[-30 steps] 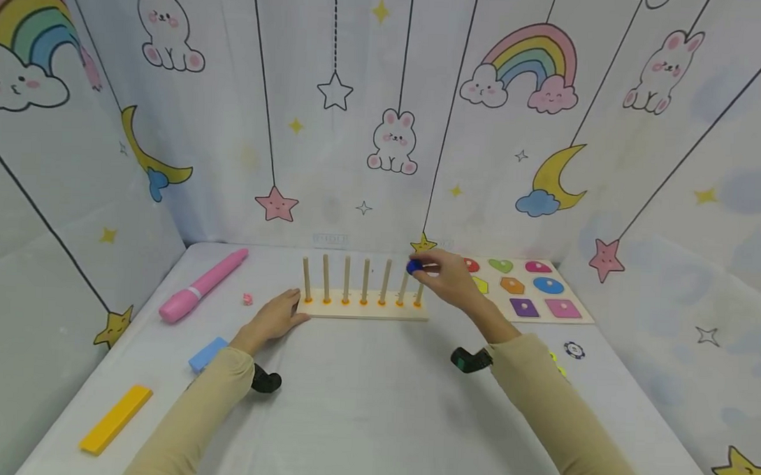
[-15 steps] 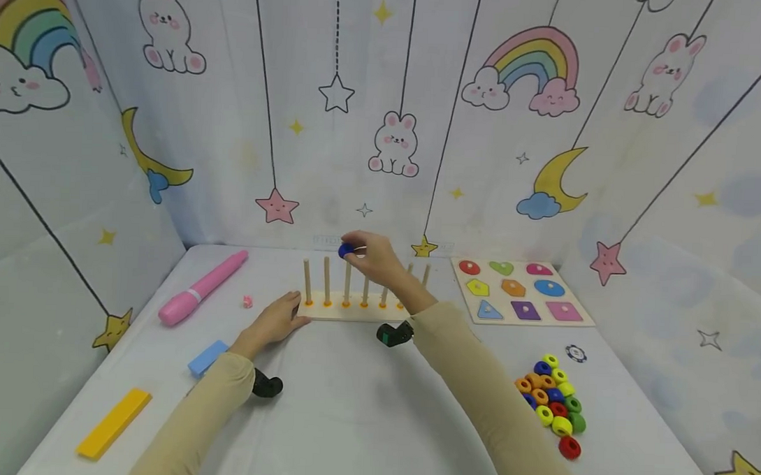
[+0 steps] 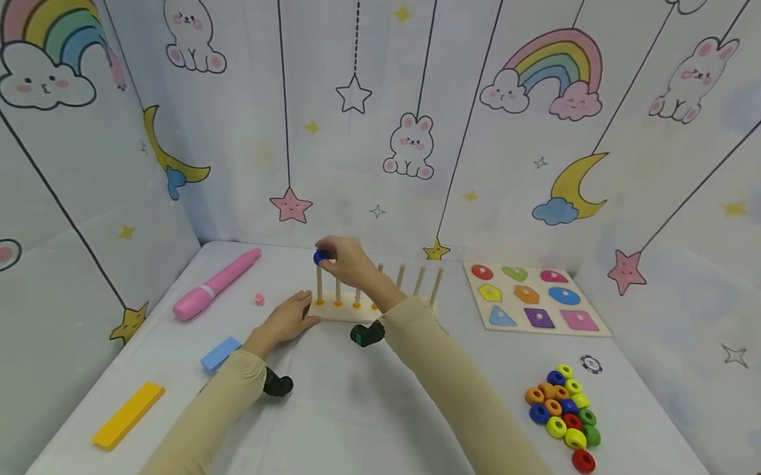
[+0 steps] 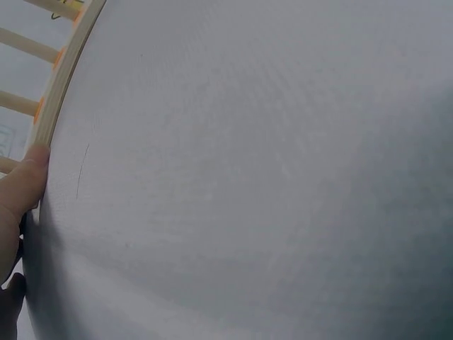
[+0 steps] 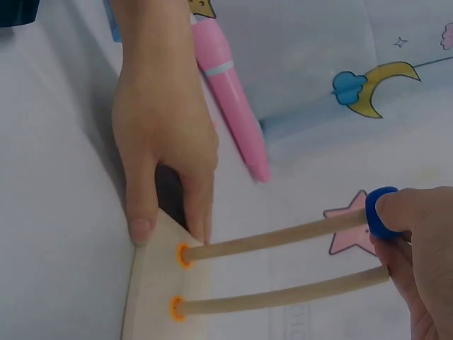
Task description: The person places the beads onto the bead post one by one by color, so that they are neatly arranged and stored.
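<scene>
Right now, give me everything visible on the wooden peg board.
The wooden peg board is a pale, flat rectangular base lying on the white table, with a row of upright plain dowels, each ringed orange at its foot. Seven show in the head view, some partly hidden by the right arm. The left hand grips its left end, thumb on the front edge. The right hand pinches a blue ring at the tip of the leftmost peg. No rings sit lower on the pegs.
</scene>
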The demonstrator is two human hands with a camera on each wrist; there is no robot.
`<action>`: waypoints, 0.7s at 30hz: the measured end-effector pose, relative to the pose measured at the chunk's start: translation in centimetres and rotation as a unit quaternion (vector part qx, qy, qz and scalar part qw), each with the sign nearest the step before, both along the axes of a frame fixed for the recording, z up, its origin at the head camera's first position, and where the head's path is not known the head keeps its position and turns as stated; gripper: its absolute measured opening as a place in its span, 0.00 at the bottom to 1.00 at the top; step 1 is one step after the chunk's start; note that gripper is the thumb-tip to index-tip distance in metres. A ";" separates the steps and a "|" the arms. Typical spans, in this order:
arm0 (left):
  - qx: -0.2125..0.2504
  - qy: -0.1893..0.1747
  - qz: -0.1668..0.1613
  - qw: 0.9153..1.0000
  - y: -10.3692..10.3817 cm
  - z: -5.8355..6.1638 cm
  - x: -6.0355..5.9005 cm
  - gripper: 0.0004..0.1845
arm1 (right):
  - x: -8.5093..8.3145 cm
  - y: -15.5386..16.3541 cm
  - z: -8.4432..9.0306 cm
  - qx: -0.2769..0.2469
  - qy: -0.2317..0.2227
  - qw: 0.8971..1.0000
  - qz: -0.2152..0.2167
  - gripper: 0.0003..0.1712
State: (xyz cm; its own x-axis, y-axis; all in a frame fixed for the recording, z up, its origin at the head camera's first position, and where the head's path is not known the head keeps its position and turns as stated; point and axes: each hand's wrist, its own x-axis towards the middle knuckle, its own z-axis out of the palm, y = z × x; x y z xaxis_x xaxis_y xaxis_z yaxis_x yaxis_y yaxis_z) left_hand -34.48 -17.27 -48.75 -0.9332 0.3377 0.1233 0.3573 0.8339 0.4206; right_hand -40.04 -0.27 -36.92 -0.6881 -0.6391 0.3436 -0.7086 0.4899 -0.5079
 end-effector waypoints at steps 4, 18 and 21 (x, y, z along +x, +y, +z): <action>0.002 0.005 0.001 1.000 0.5 -0.1 0.0 0.34 | -0.2 0.1 -0.4 0.008 0.003 1.000 -0.005 0.17; 0.003 -0.001 0.010 1.000 0.3 -0.4 -0.4 0.36 | -0.1 1.7 0.1 -0.024 0.024 0.999 -0.028 0.18; -0.003 -0.002 0.011 1.000 0.1 -0.5 -0.4 0.37 | 0.2 3.5 0.3 -0.086 0.023 0.996 -0.026 0.16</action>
State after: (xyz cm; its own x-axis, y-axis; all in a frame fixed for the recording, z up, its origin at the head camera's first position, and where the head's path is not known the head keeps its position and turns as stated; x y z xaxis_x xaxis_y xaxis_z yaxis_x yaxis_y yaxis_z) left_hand -34.91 -17.21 -49.26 -0.9410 0.3175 0.1172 0.3368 0.8443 0.4169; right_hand -39.85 3.19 -36.66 -0.7004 -0.5318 0.4761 -0.7084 0.4357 -0.5553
